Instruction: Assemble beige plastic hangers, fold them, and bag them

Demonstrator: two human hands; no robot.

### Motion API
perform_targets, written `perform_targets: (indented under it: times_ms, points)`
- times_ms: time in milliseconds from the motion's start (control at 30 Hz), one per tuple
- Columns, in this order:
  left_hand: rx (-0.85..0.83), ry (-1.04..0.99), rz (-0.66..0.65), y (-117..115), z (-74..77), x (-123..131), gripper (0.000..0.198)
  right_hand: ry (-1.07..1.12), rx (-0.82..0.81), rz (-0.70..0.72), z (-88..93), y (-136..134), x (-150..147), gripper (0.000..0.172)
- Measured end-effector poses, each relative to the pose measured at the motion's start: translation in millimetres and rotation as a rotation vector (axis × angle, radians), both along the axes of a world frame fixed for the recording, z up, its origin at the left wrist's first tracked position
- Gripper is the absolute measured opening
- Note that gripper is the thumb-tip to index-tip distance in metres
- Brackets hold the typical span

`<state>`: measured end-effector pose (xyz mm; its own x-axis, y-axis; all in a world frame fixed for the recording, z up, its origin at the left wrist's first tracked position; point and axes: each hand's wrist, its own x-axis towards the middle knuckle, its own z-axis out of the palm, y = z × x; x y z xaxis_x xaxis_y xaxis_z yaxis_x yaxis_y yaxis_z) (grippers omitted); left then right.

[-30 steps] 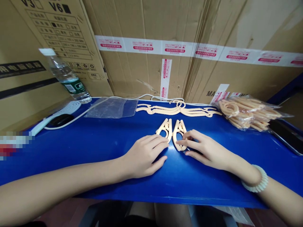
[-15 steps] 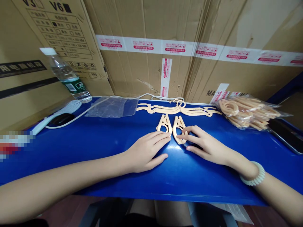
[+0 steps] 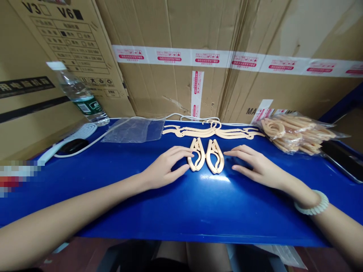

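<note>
Loosely spread hands (image 3: 167, 166) (image 3: 259, 166) flank two folded hangers (image 3: 208, 159) (a carton (image 3: 72, 43) reads "V3", "V6").

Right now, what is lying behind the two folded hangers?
Behind the folded hangers lie opened hangers, then a white cable and a cardboard box. The opened hangers overlap, so their number is unclear; anything beyond the box is covered.

Peach hangers (image 3: 209, 159), blue tabletop (image 3: 181, 211), red-printed white tape (image 3: 227, 59)

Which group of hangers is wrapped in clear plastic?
The pile on the right. It alone is bagged; the hangers along the back and the folded pair between the left hand and right hand lie bare.
</note>
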<state>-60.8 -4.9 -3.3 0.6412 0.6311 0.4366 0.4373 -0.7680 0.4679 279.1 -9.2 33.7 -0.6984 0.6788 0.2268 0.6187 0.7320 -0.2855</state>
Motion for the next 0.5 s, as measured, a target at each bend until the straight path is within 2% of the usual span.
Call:
perform_targets:
  times_ms: [233, 500]
  points:
    - [0.021, 0.257, -0.155, -0.5, -1.2, -1.7, 0.049, -0.028, -0.038, 0.063, -2.3, -2.9, -4.1, 0.042]
    - [0.037, 0.291, -0.168, -2.0, 0.1, -2.9, 0.045, -0.012, -0.044, 0.096, -3.5, -4.3, -8.3, 0.039]
